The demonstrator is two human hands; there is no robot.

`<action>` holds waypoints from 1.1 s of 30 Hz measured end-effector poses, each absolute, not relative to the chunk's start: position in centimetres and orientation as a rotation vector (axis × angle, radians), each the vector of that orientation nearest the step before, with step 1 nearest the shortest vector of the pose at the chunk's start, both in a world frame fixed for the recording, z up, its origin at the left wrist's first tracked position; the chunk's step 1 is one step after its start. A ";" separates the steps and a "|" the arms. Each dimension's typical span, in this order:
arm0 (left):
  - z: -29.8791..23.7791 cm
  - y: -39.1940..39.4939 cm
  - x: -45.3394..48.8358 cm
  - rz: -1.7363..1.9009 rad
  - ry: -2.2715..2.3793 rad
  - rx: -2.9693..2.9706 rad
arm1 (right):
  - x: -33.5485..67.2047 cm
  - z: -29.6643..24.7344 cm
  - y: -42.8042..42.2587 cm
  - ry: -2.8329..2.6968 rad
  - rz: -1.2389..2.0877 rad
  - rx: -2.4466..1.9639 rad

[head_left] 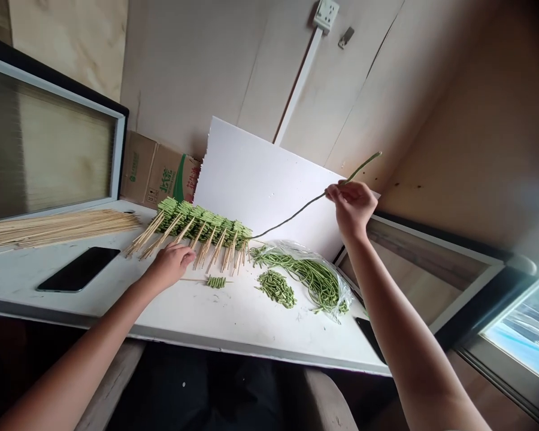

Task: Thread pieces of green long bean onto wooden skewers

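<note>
My right hand (353,205) is raised above the table, pinching a long green bean (296,211) that trails down to the left toward the row of finished skewers (197,230). My left hand (173,263) rests on the white tabletop (233,311), fingers curled on the blunt end of a thin bamboo skewer (209,281) that carries a small bundle of bean pieces. Cut bean pieces (276,288) lie in a small heap just right of it. A clear plastic bag (317,276) holds more long beans.
A pile of bare bamboo sticks (58,227) lies at the left, with a black phone (78,269) in front of it. A cardboard box (157,173) and a white board (260,179) lean against the wall. Glass-topped cabinets flank the table.
</note>
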State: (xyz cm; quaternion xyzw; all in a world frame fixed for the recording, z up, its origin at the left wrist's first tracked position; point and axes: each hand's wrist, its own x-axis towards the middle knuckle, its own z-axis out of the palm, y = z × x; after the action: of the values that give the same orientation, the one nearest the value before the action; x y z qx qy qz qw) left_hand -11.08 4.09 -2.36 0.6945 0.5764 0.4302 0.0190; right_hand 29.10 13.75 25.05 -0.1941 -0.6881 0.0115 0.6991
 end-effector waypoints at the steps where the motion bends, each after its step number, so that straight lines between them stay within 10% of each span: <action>1: -1.0 3.5 -11.1 1.440 1.797 2.152 | 28.2 24.6 12.4 -1.545 0.075 -0.432; 17: 5.9 -4.3 -2.2 1.251 0.928 1.977 | 18.0 15.8 3.1 -1.577 0.451 -0.427; 33: 6.7 -3.4 -5.6 1.697 1.397 2.482 | 25.0 8.2 0.9 -1.268 0.888 -0.592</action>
State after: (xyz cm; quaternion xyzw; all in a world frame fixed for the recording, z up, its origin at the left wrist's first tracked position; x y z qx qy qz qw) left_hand -5.63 -3.37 6.70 0.7457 0.4198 0.5100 -0.0867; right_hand 24.98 0.88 8.24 -0.2633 -0.5640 0.3947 0.6758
